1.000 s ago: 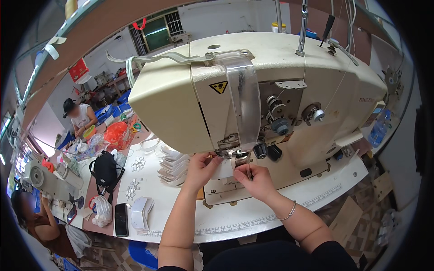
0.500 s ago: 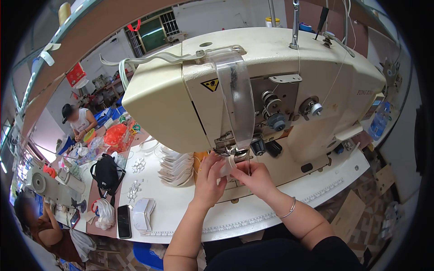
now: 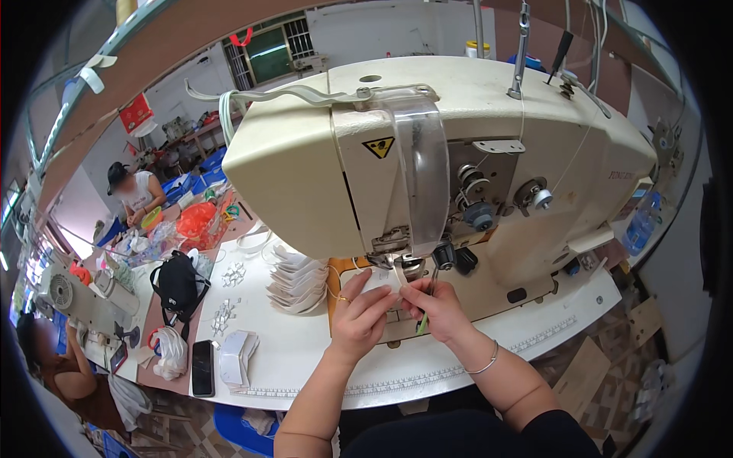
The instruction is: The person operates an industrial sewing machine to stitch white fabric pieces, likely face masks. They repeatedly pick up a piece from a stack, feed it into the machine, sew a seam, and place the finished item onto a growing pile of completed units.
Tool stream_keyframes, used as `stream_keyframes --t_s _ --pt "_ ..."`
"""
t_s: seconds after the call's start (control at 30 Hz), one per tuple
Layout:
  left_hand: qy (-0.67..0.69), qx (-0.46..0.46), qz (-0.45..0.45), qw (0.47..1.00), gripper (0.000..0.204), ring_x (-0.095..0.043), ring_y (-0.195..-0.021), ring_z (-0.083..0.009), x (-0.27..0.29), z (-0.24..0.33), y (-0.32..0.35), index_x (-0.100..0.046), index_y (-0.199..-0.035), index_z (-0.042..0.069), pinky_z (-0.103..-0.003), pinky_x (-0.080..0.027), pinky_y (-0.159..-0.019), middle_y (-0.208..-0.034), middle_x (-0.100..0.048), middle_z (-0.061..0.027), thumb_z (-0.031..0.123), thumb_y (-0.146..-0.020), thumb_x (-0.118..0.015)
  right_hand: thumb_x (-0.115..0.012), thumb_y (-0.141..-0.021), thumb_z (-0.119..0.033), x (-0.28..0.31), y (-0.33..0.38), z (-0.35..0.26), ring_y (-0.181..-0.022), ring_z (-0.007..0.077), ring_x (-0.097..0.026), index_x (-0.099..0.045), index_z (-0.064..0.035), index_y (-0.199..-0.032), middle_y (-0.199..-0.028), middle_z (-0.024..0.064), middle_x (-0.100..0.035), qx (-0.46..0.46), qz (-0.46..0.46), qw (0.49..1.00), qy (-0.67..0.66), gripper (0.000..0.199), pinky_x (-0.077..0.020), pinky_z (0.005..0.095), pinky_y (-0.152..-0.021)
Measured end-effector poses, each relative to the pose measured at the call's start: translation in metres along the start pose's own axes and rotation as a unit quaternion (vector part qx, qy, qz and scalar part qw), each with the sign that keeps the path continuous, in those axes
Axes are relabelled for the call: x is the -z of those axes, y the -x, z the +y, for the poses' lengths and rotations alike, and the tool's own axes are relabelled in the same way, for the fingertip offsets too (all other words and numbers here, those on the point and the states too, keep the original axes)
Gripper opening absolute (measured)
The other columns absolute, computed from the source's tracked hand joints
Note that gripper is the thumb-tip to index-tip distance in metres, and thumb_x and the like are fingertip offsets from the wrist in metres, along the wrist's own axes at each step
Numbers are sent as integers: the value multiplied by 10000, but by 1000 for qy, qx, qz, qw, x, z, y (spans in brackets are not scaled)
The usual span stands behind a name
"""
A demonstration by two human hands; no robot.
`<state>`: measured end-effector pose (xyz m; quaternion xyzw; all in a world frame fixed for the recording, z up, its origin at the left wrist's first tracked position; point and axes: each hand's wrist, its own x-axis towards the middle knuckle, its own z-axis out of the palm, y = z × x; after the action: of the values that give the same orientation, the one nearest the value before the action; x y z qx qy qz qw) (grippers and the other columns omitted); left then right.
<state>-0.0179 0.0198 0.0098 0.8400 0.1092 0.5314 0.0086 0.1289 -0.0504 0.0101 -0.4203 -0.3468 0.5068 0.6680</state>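
Note:
At the sewing machine's [image 3: 282, 175] needle area, a small white fabric piece [image 3: 384, 278] lies beneath the presser foot [image 3: 408, 266]. My left hand [image 3: 357, 319] presses its fingers together on the near left edge of this piece. On the right, my right hand [image 3: 441, 309] is closed in a pinch at the fabric's edge, by a narrow pale strip [image 3: 399, 273]. It also grips a slim tool with a green end [image 3: 422, 326], which points down below the fingers; the tool's kind is unclear. Part of the fabric is hidden behind my fingers.
Left of the needle stands a stack of white folded pieces [image 3: 298, 282]. Further left are small white bits [image 3: 224, 317], another white stack [image 3: 238, 359], a phone [image 3: 202, 368] and a black bag [image 3: 179, 286]. Two other people work at the far left.
The view has shifted slightly, moving the machine rightward and down in the picture. My right hand has turned, and the tool's green end now shows below it. My left fingers lie flatter on the fabric.

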Motion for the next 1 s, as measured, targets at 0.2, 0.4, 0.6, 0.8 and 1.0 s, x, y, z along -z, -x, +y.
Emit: stream_keyframes --t_s 0.2,0.4,0.6,0.8,1.0 --pt "14 25 3 1000 351 -522 -1007 -315 -2 -8 -2 -644 -881 101 -378 -456 -824 -920 -599 -27 -68 -577 -599 -633 -788 -179 -7 -2 1 -516 40 -457 -580 -21 -787 -656 30 -584 4 22 999 -34 166 -345 170 -466" --pt "64 11 -27 998 329 -552 -951 -253 1 -25 -13 -649 -856 94 -347 -462 -802 -891 -598 -33 -82 -586 -584 -640 -782 -177 -6 0 4 -505 45 -450 -580 -22 -792 -657 29 -578 -13 29 998 -58 166 -339 170 -461" --pt "150 113 -60 980 273 -577 -796 -187 0 -45 -18 -651 -814 80 -308 -461 -668 -858 -598 -42 -84 -608 -577 -640 -781 -174 1 6 7 -511 53 -450 -573 -10 -800 -664 33 -567 -29 35 997 -56 178 -340 173 -466" --pt "182 138 -9 974 133 -544 -654 -163 -11 -59 -22 -615 -737 34 -255 -412 -558 -667 -554 -58 -68 -660 -579 -645 -776 -178 10 9 11 -527 57 -454 -566 -14 -813 -675 33 -569 -49 35 997 -48 186 -348 177 -476" --pt "289 263 -27 920 249 -500 -742 -89 -17 -65 -5 -564 -980 37 -234 -409 -623 -853 -544 -17 34 -732 -587 -643 -776 -176 9 11 17 -523 59 -451 -561 -15 -822 -682 34 -567 -69 34 996 -46 186 -354 176 -483"
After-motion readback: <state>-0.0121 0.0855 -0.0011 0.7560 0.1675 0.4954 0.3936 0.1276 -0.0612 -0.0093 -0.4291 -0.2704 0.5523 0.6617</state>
